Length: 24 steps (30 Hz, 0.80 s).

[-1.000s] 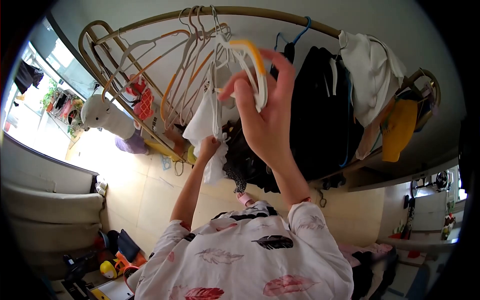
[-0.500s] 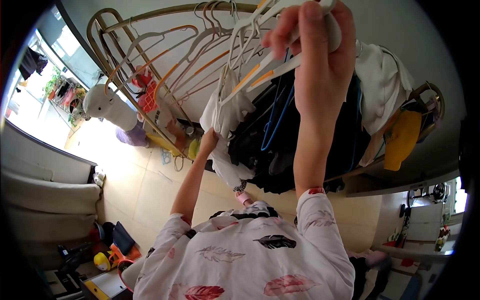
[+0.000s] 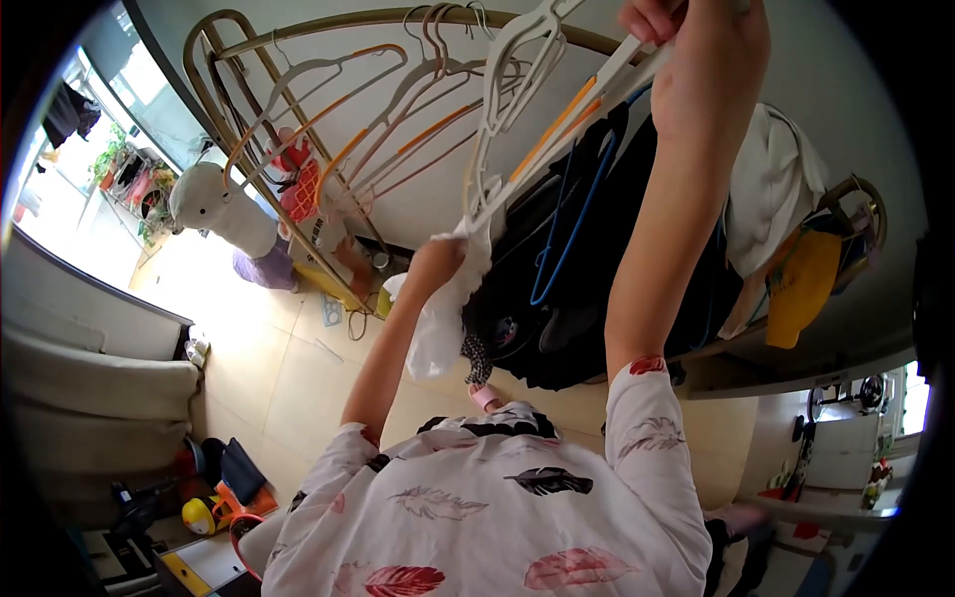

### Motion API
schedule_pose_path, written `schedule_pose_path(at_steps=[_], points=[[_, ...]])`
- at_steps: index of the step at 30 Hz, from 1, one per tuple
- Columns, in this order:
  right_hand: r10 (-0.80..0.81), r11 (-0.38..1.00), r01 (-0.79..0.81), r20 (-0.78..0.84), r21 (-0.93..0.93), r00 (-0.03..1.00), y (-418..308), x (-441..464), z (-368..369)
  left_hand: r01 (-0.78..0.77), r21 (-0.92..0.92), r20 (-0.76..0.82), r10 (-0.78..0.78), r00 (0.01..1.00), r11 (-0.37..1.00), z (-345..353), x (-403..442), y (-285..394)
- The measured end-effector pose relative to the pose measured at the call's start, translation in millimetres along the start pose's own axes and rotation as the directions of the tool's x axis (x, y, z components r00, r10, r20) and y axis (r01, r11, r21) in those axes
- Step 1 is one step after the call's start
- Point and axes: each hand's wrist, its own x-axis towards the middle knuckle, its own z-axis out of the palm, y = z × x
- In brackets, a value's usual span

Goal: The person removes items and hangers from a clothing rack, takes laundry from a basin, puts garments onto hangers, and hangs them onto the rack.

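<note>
My right hand (image 3: 701, 65) is raised at the top edge, its fingers closed round the upper part of several white plastic hangers (image 3: 525, 75), some with orange strips. These slant down to my left hand (image 3: 438, 263). That hand is closed on their lower ends together with a thin white item (image 3: 435, 333), which hangs below it. Whether this is cloth or a plastic bag I cannot tell. Just to the right hang dark clothes (image 3: 537, 338) and a blue hanger (image 3: 569, 234).
A curved metal clothes rack (image 3: 338, 22) carries other grey and orange hangers (image 3: 343, 85). A white plush toy (image 3: 224, 209) stands by its left end. White clothing (image 3: 771, 189) and a yellow item (image 3: 804, 284) hang at the right. Toys (image 3: 202, 514) sit at lower left.
My right hand has moved up and to the right with the hangers. My left hand has shifted right and slightly up, and the white item now hangs more to the left.
</note>
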Motion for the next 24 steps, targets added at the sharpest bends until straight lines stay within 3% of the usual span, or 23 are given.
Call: schedule_pose_path(at_steps=[1, 2, 3, 4, 5, 6, 7, 8, 9, 10, 11, 12, 13, 14, 15, 17, 19, 22, 24], points=[[-0.008, 1.000, 0.007, -0.038, -0.004, 0.999, 1, 0, 0, -0.092, 0.072, 0.163, 0.079, 0.983, 0.993, 27, 0, -31], [-0.008, 1.000, 0.008, -0.033, -0.002, 0.999, 0, -4, 4, -0.234, 0.150, 0.397, 0.158, 0.904, 0.961, 45, -8, -48], [0.017, 0.998, -0.023, -0.089, -0.065, 0.996, -3, -10, 11, -0.346, 0.163, 0.651, 0.163, 0.741, 0.924, 88, -10, -81], [0.033, 0.991, -0.052, -0.149, -0.127, 0.988, -5, -14, 14, -0.307, -0.024, 0.621, 0.255, 0.741, 0.951, 98, -35, -86], [0.047, 0.984, -0.062, -0.089, -0.169, 0.995, 3, -21, 7, -0.349, 0.086, 0.702, 0.192, 0.686, 0.933, 99, -51, -78], [-0.031, 0.901, 0.121, 0.215, -0.417, 0.976, 27, -32, -32, -0.060, 0.003, 0.666, 0.043, 0.745, 0.998, 98, -72, -77], [0.036, 0.969, 0.009, 0.175, -0.248, 0.984, 32, -51, -32, 0.010, -0.079, 0.669, 0.046, 0.742, 0.997, 86, -87, -69], [0.163, 0.966, -0.129, 0.143, -0.223, 0.976, 21, -73, -26, 0.124, -0.155, 0.609, -0.004, 0.793, 0.980, 96, -100, -77], [0.283, 0.932, -0.234, 0.153, -0.276, 0.947, 23, -95, -33, 0.184, -0.165, 0.612, -0.046, 0.790, 0.969, 91, -106, -75], [0.257, 0.898, -0.148, 0.220, -0.413, 0.941, 31, -116, -42, 0.245, -0.175, 0.615, -0.088, 0.784, 0.954, 82, -110, -67], [0.419, 0.861, -0.303, 0.232, -0.408, 0.878, 24, -132, -43, 0.247, -0.178, 0.619, -0.088, 0.781, 0.953, 69, -111, -55], [0.377, 0.759, -0.047, 0.379, -0.650, 0.845, 17, -140, -50, 0.330, -0.193, 0.605, -0.153, 0.781, 0.924, 53, -109, -40], [0.353, 0.757, -0.019, 0.384, -0.653, 0.853, 15, -148, -55, 0.410, -0.207, 0.594, -0.219, 0.774, 0.888, 40, -108, -27], [0.328, 0.753, 0.010, 0.389, -0.657, 0.861, 14, -155, -60, 0.411, -0.205, 0.598, -0.219, 0.771, 0.888, 28, -109, -17], [0.282, 0.770, -0.039, 0.283, -0.637, 0.917, 13, -156, -63, 0.334, -0.264, 0.511, -0.163, 0.844, 0.905, 18, -106, -7], [0.281, 0.780, -0.162, 0.107, -0.604, 0.954, 19, -157, -85, 0.159, -0.347, 0.240, -0.077, 0.968, 0.924, 15, -102, 7], [0.241, 0.720, -0.216, -0.054, -0.659, 0.969, 47, -150, -101, 0.191, -0.357, 0.228, -0.113, 0.967, 0.914, -2, -94, 33], [0.241, 0.548, -0.162, -0.031, -0.821, 0.970, 95, -140, -128, 0.210, -0.432, 0.162, -0.153, 0.975, 0.877, -28, -86, 76], [0.173, 0.593, -0.093, 0.014, -0.800, 0.985, 127, -137, -134, 0.192, -0.565, 0.073, -0.183, 0.980, 0.802, -52, -82, 107]])
